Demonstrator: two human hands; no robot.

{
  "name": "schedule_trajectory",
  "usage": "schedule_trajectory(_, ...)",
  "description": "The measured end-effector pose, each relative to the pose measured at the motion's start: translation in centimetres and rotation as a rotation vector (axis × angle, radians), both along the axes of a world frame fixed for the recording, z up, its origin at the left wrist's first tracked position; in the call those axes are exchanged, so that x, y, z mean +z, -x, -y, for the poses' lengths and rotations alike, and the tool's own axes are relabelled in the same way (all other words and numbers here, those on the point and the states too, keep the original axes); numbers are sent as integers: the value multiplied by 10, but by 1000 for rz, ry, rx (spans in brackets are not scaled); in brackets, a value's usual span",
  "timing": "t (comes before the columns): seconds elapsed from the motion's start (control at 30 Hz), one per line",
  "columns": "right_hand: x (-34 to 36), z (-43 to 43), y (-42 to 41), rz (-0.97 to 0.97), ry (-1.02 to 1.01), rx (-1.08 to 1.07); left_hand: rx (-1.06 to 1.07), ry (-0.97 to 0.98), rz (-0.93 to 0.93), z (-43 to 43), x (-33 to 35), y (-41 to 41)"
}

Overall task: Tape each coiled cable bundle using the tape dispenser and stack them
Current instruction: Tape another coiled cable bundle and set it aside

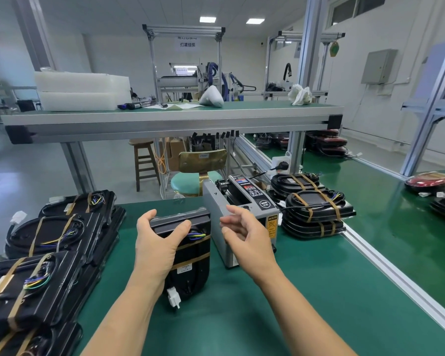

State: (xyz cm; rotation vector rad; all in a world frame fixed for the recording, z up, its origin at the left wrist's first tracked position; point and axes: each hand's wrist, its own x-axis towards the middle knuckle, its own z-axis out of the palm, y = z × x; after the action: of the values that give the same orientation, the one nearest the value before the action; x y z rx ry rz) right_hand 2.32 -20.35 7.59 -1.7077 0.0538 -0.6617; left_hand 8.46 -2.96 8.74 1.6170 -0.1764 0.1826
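Fingers (149, 216) of left hand (157, 245) clasp bundle (193, 255), frame centre, two tape bands (190, 262) visible; right hand (244, 235) loose, empty, just beside tape dispenser (244, 199). I see taped bundles in lower-left pile (49, 240) and centre-right stack (316, 211). I judge task well advanced; untaped remainder not discernible.

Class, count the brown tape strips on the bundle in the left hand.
2 on the bundle: upper strip below the coloured wires, lower strip above the label. The left hand may hide others.
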Motion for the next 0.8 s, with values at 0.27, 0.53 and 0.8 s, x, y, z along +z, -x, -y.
schedule_trajectory(0.27, -5, 23, 4, 65, -263, -238, 6, -29, 3, 4, 1, 2)
schedule_trajectory(0.53, -15, 38, 8, -8, -413, -363, 16, -49, 0, 9, 4, 2)
schedule_trajectory(0.8, -23, 40, 4, -56, -523, -413, 39, -63, 8, 11, 4, 4)
